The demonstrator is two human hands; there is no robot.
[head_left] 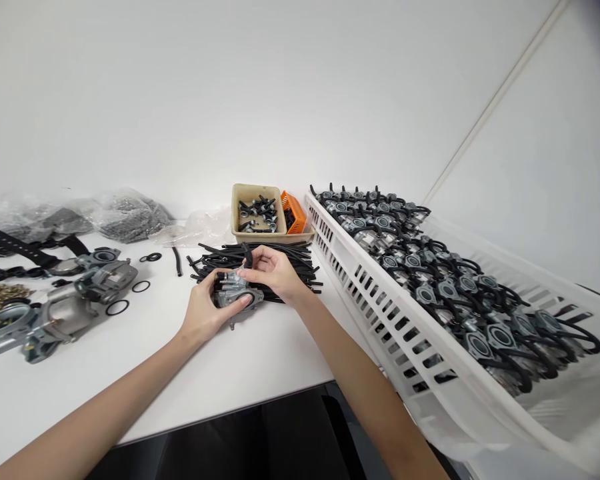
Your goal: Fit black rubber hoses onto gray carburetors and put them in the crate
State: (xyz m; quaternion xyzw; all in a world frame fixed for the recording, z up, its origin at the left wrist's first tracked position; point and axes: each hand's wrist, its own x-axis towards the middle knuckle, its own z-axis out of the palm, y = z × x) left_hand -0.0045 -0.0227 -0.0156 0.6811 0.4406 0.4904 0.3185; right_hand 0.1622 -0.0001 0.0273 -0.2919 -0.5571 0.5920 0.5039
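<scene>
In the middle of the white table, my left hand point(205, 307) is wrapped round a small grey metal carburetor point(239, 293), its thumb across the round opening. My right hand point(275, 270) is closed at the carburetor's upper side, fingers pinching a short black rubber-looking piece point(249, 255); its lower end is hidden by the fingers, so I cannot tell whether it is fitted on. Right behind the hands lies a pile of black rubber hoses point(300, 263).
At right stands a white plastic crate point(395, 300) filled with carburetors carrying hoses. A beige bin point(235, 210) of small parts and an orange basket point(297, 212) sit behind the hoses. To the left are larger carburetors point(70, 310), black rings point(117, 307) and plastic bags point(130, 213).
</scene>
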